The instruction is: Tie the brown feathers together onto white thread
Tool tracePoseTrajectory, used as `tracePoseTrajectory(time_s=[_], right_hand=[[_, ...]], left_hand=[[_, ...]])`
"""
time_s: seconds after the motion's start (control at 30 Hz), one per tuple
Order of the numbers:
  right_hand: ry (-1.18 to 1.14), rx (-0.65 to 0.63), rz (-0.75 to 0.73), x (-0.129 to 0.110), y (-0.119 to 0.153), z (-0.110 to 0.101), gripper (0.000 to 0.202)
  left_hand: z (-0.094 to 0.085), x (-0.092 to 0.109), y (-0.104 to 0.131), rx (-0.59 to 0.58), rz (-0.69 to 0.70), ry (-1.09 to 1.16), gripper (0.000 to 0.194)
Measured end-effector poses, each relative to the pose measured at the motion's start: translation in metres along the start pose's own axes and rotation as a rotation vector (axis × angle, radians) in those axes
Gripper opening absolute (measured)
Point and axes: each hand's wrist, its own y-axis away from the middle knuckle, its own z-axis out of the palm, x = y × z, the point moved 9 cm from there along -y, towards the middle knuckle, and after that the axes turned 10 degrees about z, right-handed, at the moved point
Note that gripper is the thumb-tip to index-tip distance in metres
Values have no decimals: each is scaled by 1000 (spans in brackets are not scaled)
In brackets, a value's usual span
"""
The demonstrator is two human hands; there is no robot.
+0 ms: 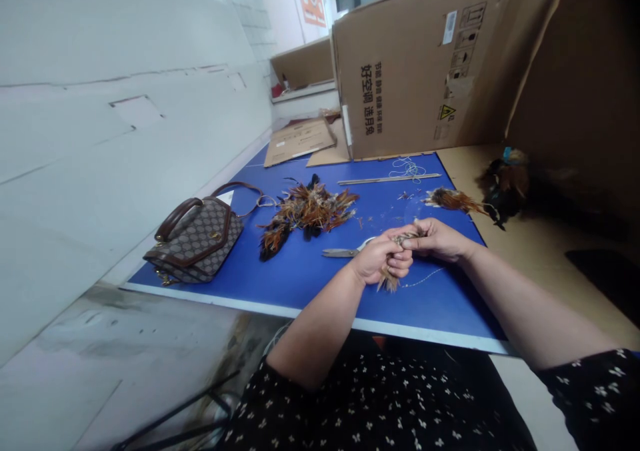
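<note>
My left hand [381,259] is wrapped round a bunch of brown feathers [388,281], whose tips fan out below the fist. Pressed against the top end of the same bunch, my right hand [440,239] pinches it with thumb and fingers. A pale string [424,279] trails from the bunch across the blue table. Scissors [341,253] lie just left of my left hand, their handles partly hidden behind it. Farther left is a loose pile of brown and black feathers [315,207]. A small feather bundle [453,200] lies beyond my right hand.
A patterned handbag [200,241] stands at the left of the blue table [280,284]. A large cardboard box [410,91] rises at the back. Near it lie thin sticks [385,179] and tangled thread [407,168]. Dark feathers [505,181] rest on the cardboard at right.
</note>
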Motion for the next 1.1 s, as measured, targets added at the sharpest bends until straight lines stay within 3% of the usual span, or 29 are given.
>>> tracePoseTrajectory(time_s=[0.13, 0.33, 0.57, 0.73, 1.1], right_hand=[[2, 100, -77, -7, -3, -4, 35], [-1, 334, -164, -8, -6, -21, 41], [74, 402, -185, -10, -6, -16, 44], [67, 500, -218, -12, 0, -27, 53], [177, 389, -187, -9, -6, -21, 51]], left_hand=[[-3, 4, -3, 10, 46, 44, 27], [-33, 9, -11, 252, 240, 34, 22], [-60, -2, -12, 406, 235, -141, 35], [-64, 2, -14, 417, 282, -127, 29], [-54, 3, -14, 345, 283, -90, 30]])
